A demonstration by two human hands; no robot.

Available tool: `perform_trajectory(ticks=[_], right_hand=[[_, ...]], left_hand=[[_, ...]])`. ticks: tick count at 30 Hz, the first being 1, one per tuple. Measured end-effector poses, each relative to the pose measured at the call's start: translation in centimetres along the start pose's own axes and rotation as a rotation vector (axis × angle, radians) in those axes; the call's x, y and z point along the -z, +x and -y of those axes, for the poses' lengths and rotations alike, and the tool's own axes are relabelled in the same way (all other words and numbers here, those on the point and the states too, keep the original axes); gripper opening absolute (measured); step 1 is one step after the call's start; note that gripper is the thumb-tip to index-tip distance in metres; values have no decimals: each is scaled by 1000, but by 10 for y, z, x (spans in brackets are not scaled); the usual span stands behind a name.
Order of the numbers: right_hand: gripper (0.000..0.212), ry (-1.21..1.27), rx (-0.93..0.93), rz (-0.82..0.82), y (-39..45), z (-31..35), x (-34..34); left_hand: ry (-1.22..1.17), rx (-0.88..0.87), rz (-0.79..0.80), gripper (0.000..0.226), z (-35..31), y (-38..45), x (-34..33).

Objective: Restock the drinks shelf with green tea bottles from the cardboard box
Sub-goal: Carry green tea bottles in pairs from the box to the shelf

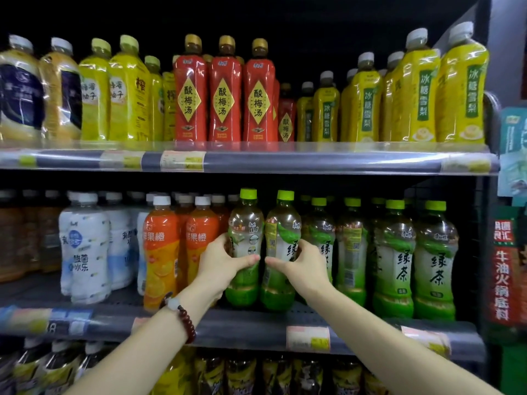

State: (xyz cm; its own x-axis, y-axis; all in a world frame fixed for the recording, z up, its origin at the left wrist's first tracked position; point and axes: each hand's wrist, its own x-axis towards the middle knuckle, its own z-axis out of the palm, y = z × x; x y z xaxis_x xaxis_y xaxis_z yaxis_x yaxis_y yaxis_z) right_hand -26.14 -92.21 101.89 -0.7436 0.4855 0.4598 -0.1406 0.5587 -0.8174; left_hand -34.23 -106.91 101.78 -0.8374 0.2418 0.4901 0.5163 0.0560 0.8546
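Two green tea bottles with lime caps stand at the front of the middle shelf (256,323). My left hand (221,263) grips the left bottle (245,223) around its waist, thumb across the front. My right hand (299,265) grips the right bottle (282,226) the same way. Both bottles are upright with their bases on the shelf. More green tea bottles (395,258) fill the row to the right. The cardboard box is out of view.
Orange juice bottles (161,252) stand just left of my left hand, white milk drinks (88,246) further left. The upper shelf (313,161) holds yellow and red bottles. A dark lower shelf shows more bottles. A shelf post and posters (504,269) bound the right side.
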Motion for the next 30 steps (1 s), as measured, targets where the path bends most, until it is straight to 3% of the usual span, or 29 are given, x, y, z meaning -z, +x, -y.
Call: perform_trajectory(ticks=[11, 16, 22, 30], right_hand=[[89, -66, -5, 30, 1, -17, -14], [69, -88, 18, 14, -4, -19, -16], [84, -238, 27, 79, -9, -16, -6], [47, -389, 128, 194, -18, -29, 35]], left_hand=[[15, 90, 71, 34, 24, -3, 1], [219, 100, 40, 57, 20, -14, -6], [375, 109, 29, 47, 13, -24, -6], [660, -4, 25, 40, -9, -54, -10]])
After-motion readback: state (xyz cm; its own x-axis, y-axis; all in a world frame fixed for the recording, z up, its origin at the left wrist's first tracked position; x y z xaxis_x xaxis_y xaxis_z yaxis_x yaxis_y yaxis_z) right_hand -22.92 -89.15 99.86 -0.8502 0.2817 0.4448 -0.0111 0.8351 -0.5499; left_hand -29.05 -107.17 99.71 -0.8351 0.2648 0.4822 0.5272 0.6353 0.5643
